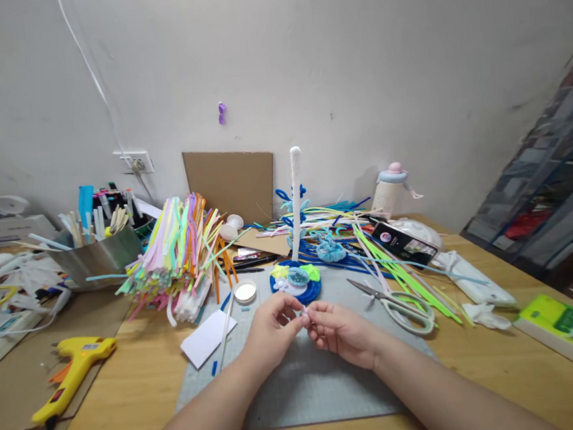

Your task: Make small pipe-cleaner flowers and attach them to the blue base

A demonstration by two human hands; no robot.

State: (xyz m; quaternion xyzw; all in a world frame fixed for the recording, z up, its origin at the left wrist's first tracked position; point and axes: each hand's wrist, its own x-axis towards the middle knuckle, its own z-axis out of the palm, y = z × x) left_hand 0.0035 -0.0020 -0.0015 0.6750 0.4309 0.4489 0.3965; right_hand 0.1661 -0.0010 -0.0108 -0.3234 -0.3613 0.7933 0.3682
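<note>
My left hand and my right hand meet over the grey mat. Thumbs and fingertips of both are closed in a pinch on a small pale piece, mostly hidden, whose kind I cannot make out. Just beyond them sits a round blue pipe-cleaner base carrying white, yellow, green and teal fuzzy shapes. From it a white wrapped stick rises upright, with blue pipe-cleaner curls around it. Farther right of the stick lies a light-blue fuzzy piece.
Scissors lie open-bladed at right near green pipe cleaners and a phone. Left of the mat are a white card, a pipe-cleaner bundle and a yellow glue gun. A small white-filled round container stands beyond my left hand.
</note>
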